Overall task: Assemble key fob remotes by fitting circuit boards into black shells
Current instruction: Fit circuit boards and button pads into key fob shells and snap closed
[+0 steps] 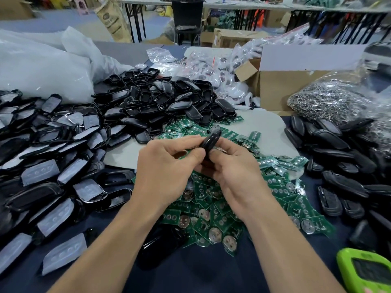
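A black key fob shell (210,140) is held upright on edge above the table's middle. My left hand (167,166) and my right hand (230,166) both grip it, thumbs pressed on its near side. Whether a board sits inside it is hidden. Under my hands lies a heap of green circuit boards (213,210) with round coin cells. Empty black shell halves (160,102) are piled behind. Shell halves with grey button pads (53,166) cover the left side. Closed black fobs (338,157) lie on the right.
A clear bag of metal key rings (334,98) sits at the right, beside an open cardboard box (281,89). Bagged white parts (213,68) lie at the back, and white plastic sheeting (42,66) at the back left. A green device (366,271) rests at the near right corner.
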Available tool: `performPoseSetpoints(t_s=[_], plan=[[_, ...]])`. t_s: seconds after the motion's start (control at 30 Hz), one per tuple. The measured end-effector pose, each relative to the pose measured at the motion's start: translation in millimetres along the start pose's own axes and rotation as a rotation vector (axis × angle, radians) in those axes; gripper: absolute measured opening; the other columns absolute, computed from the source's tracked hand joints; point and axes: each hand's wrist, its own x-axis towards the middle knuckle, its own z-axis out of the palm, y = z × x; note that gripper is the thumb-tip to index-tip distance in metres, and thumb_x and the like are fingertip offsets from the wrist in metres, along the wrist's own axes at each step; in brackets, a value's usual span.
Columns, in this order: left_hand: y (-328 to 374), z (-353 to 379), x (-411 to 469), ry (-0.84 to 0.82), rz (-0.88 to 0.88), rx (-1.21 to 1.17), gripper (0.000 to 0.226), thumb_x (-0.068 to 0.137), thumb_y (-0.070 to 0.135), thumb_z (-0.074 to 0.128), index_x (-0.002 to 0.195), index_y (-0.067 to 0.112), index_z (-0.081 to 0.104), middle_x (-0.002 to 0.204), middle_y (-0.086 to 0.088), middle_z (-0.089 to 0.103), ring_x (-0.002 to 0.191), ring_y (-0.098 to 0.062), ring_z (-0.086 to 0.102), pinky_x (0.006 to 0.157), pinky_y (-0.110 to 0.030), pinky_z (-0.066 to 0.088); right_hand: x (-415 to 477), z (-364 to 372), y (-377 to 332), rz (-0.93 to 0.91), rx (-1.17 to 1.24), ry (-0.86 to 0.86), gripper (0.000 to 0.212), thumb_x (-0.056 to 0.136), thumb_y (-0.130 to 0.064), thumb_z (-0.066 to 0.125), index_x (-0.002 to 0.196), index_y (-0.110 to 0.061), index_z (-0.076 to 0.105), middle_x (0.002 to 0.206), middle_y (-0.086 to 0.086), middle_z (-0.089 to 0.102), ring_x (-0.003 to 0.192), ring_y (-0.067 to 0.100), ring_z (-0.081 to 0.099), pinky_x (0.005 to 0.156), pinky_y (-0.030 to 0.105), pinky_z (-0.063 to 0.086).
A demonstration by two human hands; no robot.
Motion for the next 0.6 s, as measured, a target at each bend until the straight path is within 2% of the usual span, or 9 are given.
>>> performPoseSetpoints(t_s=[0.07, 0.13, 0.27, 0.33, 0.47, 0.6], plan=[[-0.9, 1.7, -2.1, 0.045, -0.012, 0.000, 0.027, 0.081, 0.031, 0.082, 0.103, 0.047, 0.080, 0.096, 0.022, 0.079, 0.088, -0.004, 0.077, 0.082, -0.034, 0.064, -0.1, -0.5, 2.8, -0.025, -0.055, -0.008, 0.040, 0.104, 0.004, 0.050, 0.089, -0.017, 0.080, 0.084, 0.004, 0.079, 0.073, 0.013, 0.075, 0.071, 0.025, 0.061], [-2.9, 2.9, -2.2, 0.089, -0.028, -0.022, 0.026, 0.081, 0.030, 0.086, 0.105, 0.038, 0.082, 0.094, 0.018, 0.080, 0.081, -0.007, 0.078, 0.078, -0.036, 0.065, -0.9, 0.7, 5.5, -0.047, -0.131, -0.042, 0.035, 0.103, 0.002, 0.054, 0.092, -0.018, 0.081, 0.085, 0.005, 0.079, 0.076, 0.015, 0.075, 0.075, 0.028, 0.061], [-4.4, 3.8, -2.8, 0.090, -0.019, -0.056, 0.027, 0.084, 0.013, 0.086, 0.099, 0.035, 0.083, 0.099, 0.018, 0.080, 0.092, -0.004, 0.077, 0.081, -0.030, 0.064, 0.3, 1.1, 8.5, -0.080, -0.164, -0.060, 0.038, 0.099, 0.006, 0.056, 0.091, -0.020, 0.082, 0.090, 0.012, 0.080, 0.082, 0.022, 0.077, 0.079, 0.032, 0.062], [-3.7, 3.4, -3.6, 0.076, -0.010, -0.070, 0.026, 0.086, 0.008, 0.084, 0.096, 0.032, 0.084, 0.096, 0.018, 0.080, 0.086, -0.004, 0.077, 0.073, -0.025, 0.064, 0.5, 1.4, 9.0, -0.087, -0.170, -0.072, 0.043, 0.099, 0.009, 0.054, 0.088, -0.022, 0.082, 0.088, 0.009, 0.080, 0.080, 0.020, 0.077, 0.077, 0.029, 0.062], [1.7, 1.7, -3.9, 0.072, 0.043, -0.048, 0.042, 0.089, 0.002, 0.079, 0.088, 0.043, 0.080, 0.077, 0.028, 0.075, 0.070, 0.004, 0.074, 0.062, -0.008, 0.056, 0.3, 0.6, 9.9, -0.081, -0.211, -0.098, 0.036, 0.101, 0.007, 0.053, 0.098, -0.016, 0.080, 0.091, 0.011, 0.080, 0.082, 0.023, 0.078, 0.078, 0.030, 0.063], [2.0, -1.2, -0.8, 0.046, 0.033, -0.033, 0.039, 0.090, 0.007, 0.079, 0.087, 0.046, 0.080, 0.077, 0.025, 0.077, 0.071, 0.002, 0.075, 0.064, -0.011, 0.058, -1.0, -0.2, 8.2, -0.061, -0.231, -0.084, 0.030, 0.100, 0.006, 0.057, 0.100, -0.013, 0.079, 0.090, 0.012, 0.080, 0.081, 0.024, 0.078, 0.078, 0.031, 0.063]])
